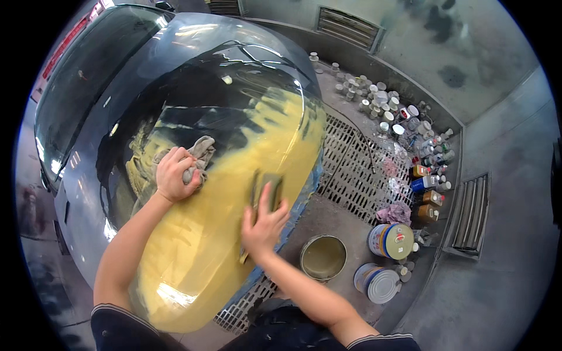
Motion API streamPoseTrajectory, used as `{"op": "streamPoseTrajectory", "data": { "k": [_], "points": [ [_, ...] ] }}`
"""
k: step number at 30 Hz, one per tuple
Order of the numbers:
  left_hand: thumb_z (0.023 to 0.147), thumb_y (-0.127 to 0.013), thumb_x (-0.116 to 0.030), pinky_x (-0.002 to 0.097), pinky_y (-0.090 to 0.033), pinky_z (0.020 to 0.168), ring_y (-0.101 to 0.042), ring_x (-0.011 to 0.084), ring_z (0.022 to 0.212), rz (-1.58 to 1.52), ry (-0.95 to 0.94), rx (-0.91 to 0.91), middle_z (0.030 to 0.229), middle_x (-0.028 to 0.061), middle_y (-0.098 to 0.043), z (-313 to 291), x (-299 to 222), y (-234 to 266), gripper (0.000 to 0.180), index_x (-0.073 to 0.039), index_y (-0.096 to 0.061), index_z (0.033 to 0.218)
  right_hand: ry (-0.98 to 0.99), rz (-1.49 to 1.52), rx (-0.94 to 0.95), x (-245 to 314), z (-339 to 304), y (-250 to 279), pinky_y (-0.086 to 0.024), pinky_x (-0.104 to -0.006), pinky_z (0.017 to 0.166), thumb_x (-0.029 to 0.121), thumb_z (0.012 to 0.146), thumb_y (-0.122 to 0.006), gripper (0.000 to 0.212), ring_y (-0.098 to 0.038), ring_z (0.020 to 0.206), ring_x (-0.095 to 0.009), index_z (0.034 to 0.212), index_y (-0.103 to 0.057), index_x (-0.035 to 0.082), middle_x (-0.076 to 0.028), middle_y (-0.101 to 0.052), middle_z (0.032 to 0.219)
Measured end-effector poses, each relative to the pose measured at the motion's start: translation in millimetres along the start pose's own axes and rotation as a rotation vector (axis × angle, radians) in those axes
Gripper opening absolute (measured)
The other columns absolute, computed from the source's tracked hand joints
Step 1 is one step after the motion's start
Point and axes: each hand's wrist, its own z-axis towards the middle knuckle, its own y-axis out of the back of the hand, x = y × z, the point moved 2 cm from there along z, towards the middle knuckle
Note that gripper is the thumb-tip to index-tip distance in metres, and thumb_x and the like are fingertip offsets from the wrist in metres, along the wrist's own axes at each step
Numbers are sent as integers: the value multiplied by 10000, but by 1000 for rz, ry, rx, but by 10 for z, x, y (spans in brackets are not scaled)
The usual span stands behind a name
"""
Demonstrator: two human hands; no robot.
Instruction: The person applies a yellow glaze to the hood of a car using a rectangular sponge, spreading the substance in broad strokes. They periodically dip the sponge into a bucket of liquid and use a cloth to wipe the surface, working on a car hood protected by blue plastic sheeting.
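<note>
A car's front [193, 76] with a dark, glossy hood lies before me, its nearer part coated in wet-looking yellow filler [187, 245]. My left hand [174, 175] is closed around a crumpled grey rag [203, 150] and presses it on the hood where yellow smears meet the dark paint. On the yellow area, my right hand [263, 231] grips a long sanding block [271, 182], fingers stretched along its top. Motion blurs the block slightly. Its underside is hidden against the panel.
Blue masking film [301, 199] borders the car's right edge. Below stands an open bucket [302, 260] with murky liquid, near two large paint cans [391, 241]. Several small bottles and cups [374, 108] line the wall. A metal floor grate [351, 158] and a purple rag [395, 213] lie between.
</note>
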Motion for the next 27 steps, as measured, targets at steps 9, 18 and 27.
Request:
{"op": "streamPoseTrajectory", "data": {
  "k": [9,18,27],
  "points": [
    [742,-725,-182,398,-519,774,-624,304,882,-15,-10,-54,951,66,-662,107,-69,-35,135,-89,-627,753,-551,43,-16,-919,1989,178,-421,-537,1093,466,1063,-509,727,-442,1288,-460,1698,-205,283,-356,-279,1537],
    [725,-721,-169,399,-518,772,-629,301,882,26,19,-50,967,65,-675,-19,-51,25,116,-92,-635,740,-35,2,-40,-138,497,14,-342,-571,1128,402,1012,-581,776,-408,1287,-532,1697,-253,242,-402,-318,1455],
    [725,-721,-136,400,-520,783,-643,313,912,39,27,-51,985,73,-687,43,-97,-18,102,-83,-640,756,-251,-23,-7,-517,1185,116,-387,-544,1105,415,1042,-529,758,-436,1303,-490,1707,-193,275,-377,-307,1525]
  ]
}}
